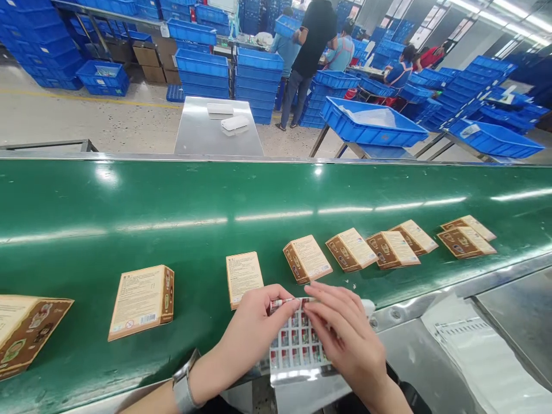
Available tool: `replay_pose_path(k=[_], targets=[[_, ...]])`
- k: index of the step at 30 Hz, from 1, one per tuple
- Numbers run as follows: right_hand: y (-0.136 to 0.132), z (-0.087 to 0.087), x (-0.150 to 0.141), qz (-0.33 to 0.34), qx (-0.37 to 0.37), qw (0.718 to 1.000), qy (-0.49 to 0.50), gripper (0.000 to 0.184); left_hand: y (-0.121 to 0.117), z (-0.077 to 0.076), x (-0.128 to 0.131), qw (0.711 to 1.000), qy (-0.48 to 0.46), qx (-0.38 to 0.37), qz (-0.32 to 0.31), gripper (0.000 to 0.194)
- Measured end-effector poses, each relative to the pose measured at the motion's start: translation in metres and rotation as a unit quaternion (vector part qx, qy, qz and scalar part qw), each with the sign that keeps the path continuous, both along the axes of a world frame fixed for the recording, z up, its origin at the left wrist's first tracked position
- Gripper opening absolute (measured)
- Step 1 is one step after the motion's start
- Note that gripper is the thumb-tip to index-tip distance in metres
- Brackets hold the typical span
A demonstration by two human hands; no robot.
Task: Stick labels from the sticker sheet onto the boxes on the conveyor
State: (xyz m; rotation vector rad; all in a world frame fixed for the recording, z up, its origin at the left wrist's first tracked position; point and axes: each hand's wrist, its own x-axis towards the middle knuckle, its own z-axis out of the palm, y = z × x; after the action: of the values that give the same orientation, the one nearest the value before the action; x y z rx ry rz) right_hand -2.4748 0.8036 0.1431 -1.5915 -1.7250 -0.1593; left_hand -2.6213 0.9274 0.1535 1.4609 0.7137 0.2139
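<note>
Currently lower centre, left hand (264, 315) pinches gridded tray (295, 347) by top edge; right hand (347, 328) half-curled over upper right, grip unclear; tray extends downward between.

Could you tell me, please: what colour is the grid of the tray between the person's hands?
The tray's grid looks white to pale grey, in the head view.

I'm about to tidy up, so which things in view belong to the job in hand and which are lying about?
Likely in the job:
Compartment tray, touched by left hand and right hand
Printed cards on the green belt

Apparently lying about:
White sheet at right
White slabs on steel table
Blue crates
</note>
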Motion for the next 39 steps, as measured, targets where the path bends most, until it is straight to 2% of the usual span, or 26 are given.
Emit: replay_pose_path(k=[2, 6, 8, 11, 17, 19, 21, 22, 26, 27, 31, 35, 39], targets=[[0.004, 0.002, 0.004, -0.011, -0.019, 0.999, 0.038, 0.022, 0.0, -0.002, 0.005, 1.0, 0.0, 0.007, 0.003, 0.031], [0.006, 0.009, 0.009, -0.002, -0.04, 0.998, 0.057, 0.029, -0.001, -0.004, 0.007, 1.0, -0.01, 0.003, -0.004, 0.031], [0.005, 0.013, 0.009, 0.012, -0.062, 0.995, 0.08, 0.024, -0.001, -0.003, 0.005, 1.0, -0.012, 0.016, -0.012, 0.031], [0.005, 0.017, 0.003, -0.002, -0.091, 0.988, 0.127, 0.016, 0.0, -0.001, 0.001, 0.999, -0.004, 0.04, -0.023, 0.028], [-0.002, 0.017, -0.01, -0.001, -0.035, 0.994, 0.103, 0.024, 0.003, -0.002, -0.003, 0.998, 0.005, 0.057, -0.026, 0.029], [-0.005, 0.015, -0.006, -0.035, -0.04, 0.989, 0.141, 0.02, 0.006, -0.005, -0.004, 0.996, 0.016, 0.082, -0.037, 0.029], [-0.003, 0.008, 0.009, -0.101, -0.058, 0.962, 0.245, 0.008, 0.007, -0.009, -0.001, 0.99, 0.016, 0.118, -0.077, 0.025], [0.002, 0.002, 0.021, -0.134, -0.066, 0.938, 0.312, 0.006, 0.007, -0.012, 0.001, 0.985, 0.007, 0.137, -0.106, 0.023], [0.033, -0.033, 0.08, -0.196, -0.081, 0.818, 0.534, 0.035, 0.005, -0.023, 0.023, 0.958, -0.034, 0.203, -0.199, 0.023], [0.041, -0.042, 0.094, -0.204, -0.083, 0.808, 0.546, 0.041, 0.004, -0.025, 0.031, 0.953, -0.033, 0.219, -0.208, 0.023], [0.06, -0.061, 0.126, -0.21, -0.105, 0.798, 0.556, 0.051, 0.004, -0.035, 0.064, 0.936, -0.027, 0.266, -0.229, 0.021], [0.059, -0.064, 0.132, -0.201, -0.126, 0.801, 0.55, 0.046, 0.009, -0.044, 0.085, 0.93, -0.025, 0.271, -0.246, 0.022], [0.054, -0.067, 0.131, -0.226, -0.112, 0.819, 0.515, 0.046, 0.009, -0.043, 0.094, 0.929, -0.023, 0.269, -0.253, 0.021]])
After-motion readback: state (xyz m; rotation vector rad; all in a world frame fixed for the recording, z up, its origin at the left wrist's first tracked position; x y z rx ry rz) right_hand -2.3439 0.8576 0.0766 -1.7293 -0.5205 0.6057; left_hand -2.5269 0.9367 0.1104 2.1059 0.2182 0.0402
